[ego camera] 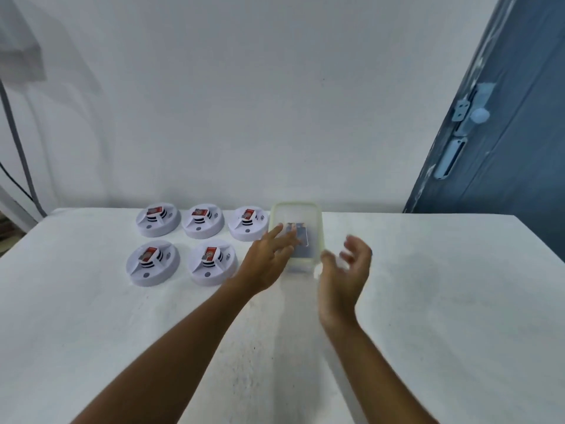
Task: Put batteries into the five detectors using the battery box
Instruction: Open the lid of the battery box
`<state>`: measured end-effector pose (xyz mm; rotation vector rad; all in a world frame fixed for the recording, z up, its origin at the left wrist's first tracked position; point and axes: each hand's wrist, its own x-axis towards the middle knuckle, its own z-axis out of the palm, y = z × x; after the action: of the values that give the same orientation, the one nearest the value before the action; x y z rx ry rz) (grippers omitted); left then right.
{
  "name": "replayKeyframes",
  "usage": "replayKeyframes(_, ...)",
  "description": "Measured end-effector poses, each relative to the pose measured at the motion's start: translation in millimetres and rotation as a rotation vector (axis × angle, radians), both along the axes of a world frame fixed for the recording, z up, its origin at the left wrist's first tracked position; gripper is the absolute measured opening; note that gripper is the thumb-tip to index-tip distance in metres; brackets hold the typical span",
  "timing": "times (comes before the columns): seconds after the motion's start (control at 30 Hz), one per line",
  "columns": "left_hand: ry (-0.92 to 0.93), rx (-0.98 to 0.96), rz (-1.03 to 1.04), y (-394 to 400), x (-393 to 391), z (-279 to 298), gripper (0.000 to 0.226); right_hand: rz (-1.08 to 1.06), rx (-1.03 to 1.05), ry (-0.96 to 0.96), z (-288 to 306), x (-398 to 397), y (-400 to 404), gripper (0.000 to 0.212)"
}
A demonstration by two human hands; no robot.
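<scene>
Left hand (269, 258): fingers straight and spread, lying over the near-left part of the battery box (296, 237), holding nothing; whether the fingertips touch the lid cannot be told.

Right hand (345, 267): at 3 o'clock of the box's near end, palm turned inward, fingers loosely curled and blurred, gripping nothing, just beside the box wall.

Battery box: clear plastic with a pale yellow-green rim, standing on the bench (428, 301) near its far edge, at centre. Dark shapes show inside, likely batteries; count not legible.

Detectors, five, white and round, at 9 o'clock of the box: back row of three (157, 220) (201, 221) (248, 222), front row of two (152, 262) (212, 261). Each already shows a red-labelled block in its centre, apparently a battery; whether seated cannot be told.

Step in hand, by judgement: both hands closing on the box, either to open it or to shut it.

Next move calls for: left hand steadying the box, right hand taking the rim or lid at the near edge.
</scene>
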<state>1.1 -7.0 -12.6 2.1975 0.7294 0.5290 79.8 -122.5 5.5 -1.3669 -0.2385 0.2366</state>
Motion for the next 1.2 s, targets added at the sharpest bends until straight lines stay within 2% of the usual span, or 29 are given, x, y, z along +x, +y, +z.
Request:
replayKeyframes(0.07, -0.024, 0.015, -0.002, -0.1, -0.1, -3.6, 0.048, 0.11, -0.141, -0.394, 10.2, 30.4, 29.4, 0.036)
replayKeyframes(0.2, 0.011, 0.042, -0.046, -3.7, -0.2, -7.8, 0.043, 0.613, -0.685, -0.881, 23.5, 75.7, 114.7, 0.038)
replayKeyframes(0.27, 0.028, 0.052, -0.051, -2.6, -0.7, -6.7, 0.038, 0.841, -0.895, -0.976, 21.4, 83.4, 138.4, 0.038)
replayKeyframes(0.33, 0.059, 0.073, -0.064, -0.4, -2.9, -5.5, 0.043, 0.936, -1.009, -1.016, 17.6, 84.8, 141.3, 0.039)
replayKeyframes(0.53, 0.215, 0.351, -0.107, 9.7, -7.6, -2.2, 0.06, 0.741, -1.122, -1.042, 14.2, 99.3, 107.5, 0.042)
replayKeyframes(0.6, 0.223, 0.38, -0.118, 14.3, -7.2, -2.5, 0.067, 0.645, -1.19, -0.976, 15.0, 107.8, 86.2, 0.044)
replayKeyframes(0.7, 0.2, 0.398, -0.129, 18.9, -3.9, -3.0, 0.064, 0.458, -1.253, -0.849, 8.8, 110.6, 46.6, 0.047)
replayKeyframes(0.8, 0.16, 0.413, -0.131, 20.4, 3.4, -6.2, 0.062, 0.382, -1.222, -0.667, 2.4, 102.1, 14.0, 0.054)
replayKeyframes(0.9, 0.095, 0.373, -0.153, 21.7, 6.6, -15.8, 0.06, 0.282, -0.987, -0.503, -2.1, 86.3, -7.5, 0.054)
replayKeyframes(1.0, 0.028, 0.352, -0.143, 23.1, 7.9, -24.5, 0.058, -0.058, -0.532, -0.437, -8.1, 54.4, -26.5, 0.032)
replayKeyframes(1.07, -0.006, 0.356, -0.125, 23.1, 10.4, -26.9, 0.055, -0.135, -0.25, -0.152, -7.6, 29.8, -35.0, 0.024)
replayKeyframes(1.17, -0.031, 0.358, -0.105, 21.1, 11.9, -26.3, 0.053, 0.032, 0.018, 0.484, -7.0, 8.1, -30.8, 0.02)
replayKeyframes(1.2, -0.032, 0.358, -0.105, 19.5, 12.1, -26.8, 0.053, 0.092, 0.063, 0.63, -8.0, 3.9, -28.3, 0.023)
